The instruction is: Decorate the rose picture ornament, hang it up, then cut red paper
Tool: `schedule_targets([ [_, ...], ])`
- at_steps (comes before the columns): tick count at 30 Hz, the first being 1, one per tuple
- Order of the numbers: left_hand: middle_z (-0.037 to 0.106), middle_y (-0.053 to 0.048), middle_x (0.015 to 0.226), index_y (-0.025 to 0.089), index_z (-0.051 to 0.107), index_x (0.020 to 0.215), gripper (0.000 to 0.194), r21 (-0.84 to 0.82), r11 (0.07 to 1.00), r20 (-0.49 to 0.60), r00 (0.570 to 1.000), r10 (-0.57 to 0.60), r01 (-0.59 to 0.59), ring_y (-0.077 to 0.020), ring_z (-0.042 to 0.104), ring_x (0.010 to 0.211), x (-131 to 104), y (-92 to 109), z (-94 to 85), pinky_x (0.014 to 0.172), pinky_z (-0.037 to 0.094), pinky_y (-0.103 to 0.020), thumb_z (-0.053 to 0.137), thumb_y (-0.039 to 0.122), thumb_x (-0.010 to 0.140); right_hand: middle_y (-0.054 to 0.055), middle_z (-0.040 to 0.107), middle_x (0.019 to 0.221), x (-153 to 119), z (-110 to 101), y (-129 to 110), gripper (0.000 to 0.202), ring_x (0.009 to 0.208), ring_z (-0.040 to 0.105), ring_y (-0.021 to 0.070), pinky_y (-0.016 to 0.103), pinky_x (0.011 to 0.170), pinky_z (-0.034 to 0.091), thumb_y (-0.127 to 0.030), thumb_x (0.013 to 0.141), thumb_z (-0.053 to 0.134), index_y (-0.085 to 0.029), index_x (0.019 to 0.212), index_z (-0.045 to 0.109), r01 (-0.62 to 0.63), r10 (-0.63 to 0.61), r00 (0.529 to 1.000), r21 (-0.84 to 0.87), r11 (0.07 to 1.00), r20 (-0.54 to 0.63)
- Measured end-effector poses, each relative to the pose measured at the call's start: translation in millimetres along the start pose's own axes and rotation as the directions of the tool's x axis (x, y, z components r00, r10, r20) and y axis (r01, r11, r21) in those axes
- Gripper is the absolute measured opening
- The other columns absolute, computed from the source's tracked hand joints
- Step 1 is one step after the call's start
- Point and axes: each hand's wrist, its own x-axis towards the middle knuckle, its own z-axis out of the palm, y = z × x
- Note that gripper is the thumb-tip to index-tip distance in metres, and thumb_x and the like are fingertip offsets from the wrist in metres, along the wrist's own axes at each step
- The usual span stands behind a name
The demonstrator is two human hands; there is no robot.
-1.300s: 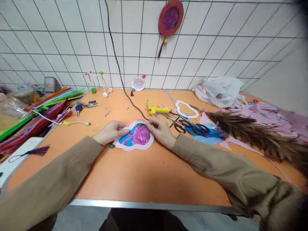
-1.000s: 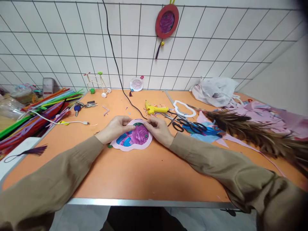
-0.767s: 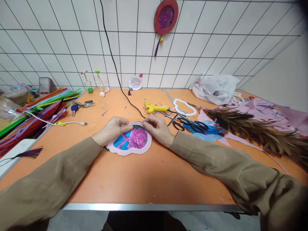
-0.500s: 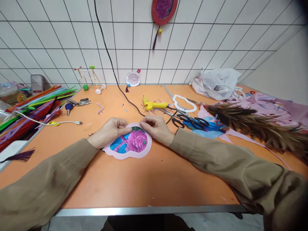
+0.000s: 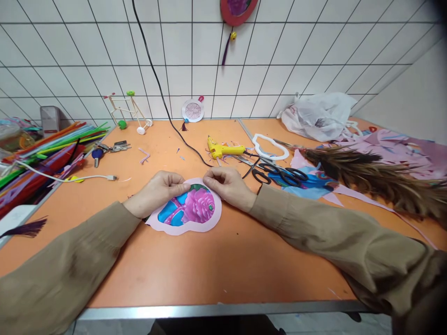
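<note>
A fish-like or cloud-shaped craft piece [image 5: 195, 207], pink flower on blue fabric with a pale pink border, is held low over the table in front of me. My left hand [image 5: 162, 190] pinches its upper left edge, the thumb lying on the front. At the upper right edge my right hand [image 5: 226, 186] pinches it between thumb and fingers. Fingers behind the piece are hidden. Beyond my right hand lie a yellow glue gun [image 5: 225, 149], black-handled scissors [image 5: 286, 176] and a white cut-out frame [image 5: 269, 148].
Coloured pipe cleaners [image 5: 52, 151], keys [image 5: 110, 150] and a white cable [image 5: 70, 177] lie at left. A stick model [image 5: 127, 111] stands by the tiled wall. Brown feathers [image 5: 377, 177], pink fabric [image 5: 391, 149] and a white plastic bag [image 5: 317, 116] fill the right. A black cord [image 5: 157, 79] hangs down to the table.
The view has shifted slightly. Both hands keep their pinch on the craft piece, which has barely moved.
</note>
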Motion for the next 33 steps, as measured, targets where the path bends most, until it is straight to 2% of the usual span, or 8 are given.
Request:
schedule_targets([
  [5,0.057,0.001,0.049,0.015,0.057,0.06,0.032,-0.059,0.998,-0.017,1.0,0.012,-0.013,-0.0078,0.049,0.04,-2,-1,-1.3,0.038,0.038,-0.017,0.069,0.039,0.077,-0.003,0.041,0.055,-2,-3,-1,0.041,0.053,0.036,0.0094,0.025,0.05,0.027,-0.05,0.085,0.049,-0.017,0.062,0.051,-0.012,0.009,1.0,0.146,0.989,0.015],
  [10,0.06,0.0,0.053,0.014,0.062,0.063,0.037,-0.171,0.981,-0.128,0.989,0.069,-0.091,-0.0098,0.052,0.042,-4,-2,-0.3,0.04,0.042,-0.02,0.074,0.048,0.07,0.0,0.051,0.063,-2,-5,3,0.046,0.06,0.046,0.0125,0.027,0.056,0.035,-0.061,0.08,0.056,-0.017,0.067,0.057,0.044,-0.042,0.999,0.285,0.958,-0.013],
  [13,0.064,-0.001,0.055,0.013,0.063,0.064,0.039,-0.272,0.949,-0.217,0.971,0.1,-0.159,-0.0104,0.054,0.043,-6,-2,1.6,0.042,0.044,-0.02,0.08,0.048,0.063,0.002,0.059,0.075,0,-5,5,0.044,0.069,0.054,0.0154,0.029,0.064,0.043,-0.061,0.076,0.059,-0.019,0.088,0.064,0.043,-0.009,0.997,0.486,0.873,-0.072],
  [15,0.066,-0.002,0.057,0.013,0.064,0.064,0.039,-0.334,0.917,-0.285,0.951,0.121,-0.217,-0.0109,0.056,0.045,-6,-2,3.3,0.043,0.046,-0.021,0.082,0.047,0.061,0.002,0.059,0.08,1,-4,4,0.046,0.072,0.056,0.0159,0.029,0.066,0.046,-0.059,0.074,0.061,-0.021,0.1,0.062,0.01,0.054,0.995,0.612,0.791,-0.086],
  [18,0.065,-0.001,0.055,0.013,0.065,0.065,0.038,-0.401,0.873,-0.361,0.923,0.13,-0.279,-0.0104,0.056,0.044,-8,-3,6.9,0.043,0.045,-0.021,0.083,0.046,0.06,0.003,0.06,0.084,1,0,-2,0.042,0.074,0.057,0.0162,0.029,0.067,0.048,-0.056,0.071,0.064,-0.022,0.095,0.06,-0.05,0.092,0.996,0.701,0.712,-0.021],
  [24,0.064,-0.001,0.056,0.012,0.067,0.066,0.037,-0.398,0.863,-0.357,0.919,0.167,-0.311,-0.0101,0.055,0.047,-14,-2,16.0,0.046,0.046,-0.021,0.083,0.045,0.063,0.001,0.062,0.071,-7,15,-9,0.036,0.068,0.058,0.0145,0.03,0.071,0.05,-0.05,0.066,0.077,-0.019,0.077,0.062,-0.143,0.15,0.987,0.736,0.662,0.057],
  [28,0.065,-0.002,0.059,0.012,0.068,0.067,0.038,-0.327,0.896,-0.303,0.931,0.201,-0.3,-0.0102,0.055,0.05,-18,-1,20.1,0.048,0.045,-0.022,0.08,0.048,0.065,0.0,0.061,0.068,-12,19,-10,0.036,0.067,0.057,0.0135,0.03,0.07,0.049,-0.049,0.066,0.078,-0.018,0.07,0.061,-0.133,0.202,0.979,0.68,0.721,-0.022],
  [33,0.06,0.0,0.053,0.013,0.065,0.059,0.04,-0.267,0.915,-0.3,0.928,0.22,-0.303,-0.0092,0.05,0.045,-20,-1,22.2,0.044,0.04,-0.022,0.077,0.05,0.068,0.0,0.058,0.069,-14,15,-17,0.037,0.066,0.054,0.0131,0.028,0.064,0.046,-0.051,0.067,0.077,-0.018,0.07,0.061,-0.103,0.148,0.989,0.619,0.779,-0.023],
])
